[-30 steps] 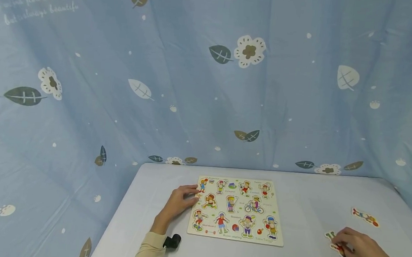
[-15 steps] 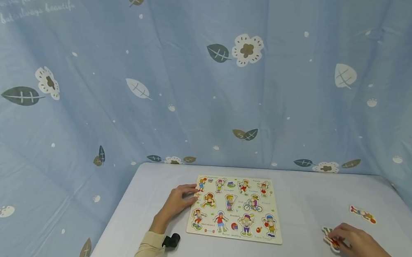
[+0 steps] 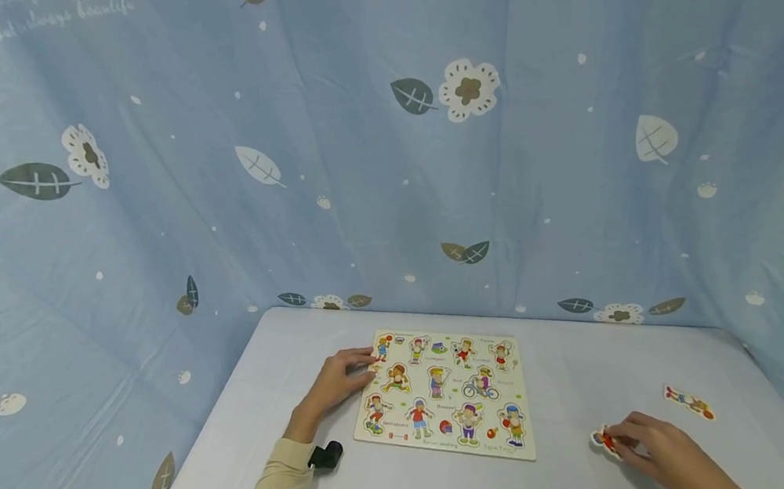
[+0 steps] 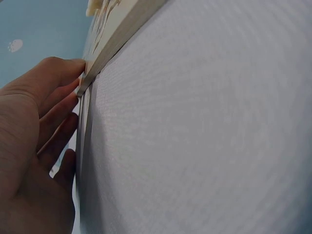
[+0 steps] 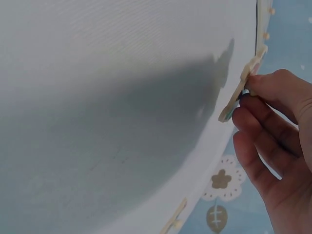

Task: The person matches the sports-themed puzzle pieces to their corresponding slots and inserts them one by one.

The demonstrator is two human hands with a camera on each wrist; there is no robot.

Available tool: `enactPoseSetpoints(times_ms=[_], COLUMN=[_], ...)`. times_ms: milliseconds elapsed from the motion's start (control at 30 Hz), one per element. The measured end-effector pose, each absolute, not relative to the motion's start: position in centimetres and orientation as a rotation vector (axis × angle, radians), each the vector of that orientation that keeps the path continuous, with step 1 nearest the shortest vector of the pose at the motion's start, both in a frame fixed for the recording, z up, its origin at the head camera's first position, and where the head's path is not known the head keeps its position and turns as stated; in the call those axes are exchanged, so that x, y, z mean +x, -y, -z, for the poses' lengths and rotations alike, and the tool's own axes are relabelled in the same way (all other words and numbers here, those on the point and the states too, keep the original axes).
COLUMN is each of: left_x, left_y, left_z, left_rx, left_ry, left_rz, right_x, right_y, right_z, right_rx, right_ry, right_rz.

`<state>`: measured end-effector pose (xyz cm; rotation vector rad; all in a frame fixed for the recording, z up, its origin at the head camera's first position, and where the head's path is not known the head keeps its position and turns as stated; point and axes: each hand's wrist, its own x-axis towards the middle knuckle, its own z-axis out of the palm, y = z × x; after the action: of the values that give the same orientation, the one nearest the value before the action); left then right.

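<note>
In the head view a flat wooden puzzle board (image 3: 449,392) with printed sports figures lies on the table. My left hand (image 3: 338,385) is at its left edge; the left wrist view has the thumb (image 4: 61,70) and fingertips touching the board's side (image 4: 114,41), the fingers fairly straight. To the right of the board, my right hand (image 3: 659,451) pinches a figure-shaped puzzle piece (image 3: 605,441) with red on it. The right wrist view shows this piece (image 5: 239,92) edge-on, raised above the cloth. A second puzzle piece (image 3: 689,401) lies behind the right hand.
White cloth covers the table (image 3: 579,365), and a blue curtain (image 3: 344,153) printed with leaves and flowers hangs behind it. A small black device (image 3: 326,455) sits by the left wrist, next to the beige sleeve (image 3: 284,478).
My right hand has picked the red puzzle piece off the table and moved left with it towards the board. The left hand stays at the board's edge. The head view has shifted slightly.
</note>
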<state>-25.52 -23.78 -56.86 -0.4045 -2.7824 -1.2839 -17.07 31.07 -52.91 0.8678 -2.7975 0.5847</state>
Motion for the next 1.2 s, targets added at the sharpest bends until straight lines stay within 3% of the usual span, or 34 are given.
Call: enactPoseSetpoints(times_ms=[633, 1200], left_x=[-25.3, -25.2], left_y=[23.7, 23.7], left_z=[56.7, 56.6], left_rx=[-0.392, -0.409], left_ry=[2.795, 2.802], left_rz=[1.281, 1.295], right_x=[-18.3, -20.4], right_y=[-26.7, -19.0], right_z=[51.4, 50.1], right_rx=[0.762, 0.975], right_ry=[2.918, 2.753], right_rz=[-0.377, -0.407])
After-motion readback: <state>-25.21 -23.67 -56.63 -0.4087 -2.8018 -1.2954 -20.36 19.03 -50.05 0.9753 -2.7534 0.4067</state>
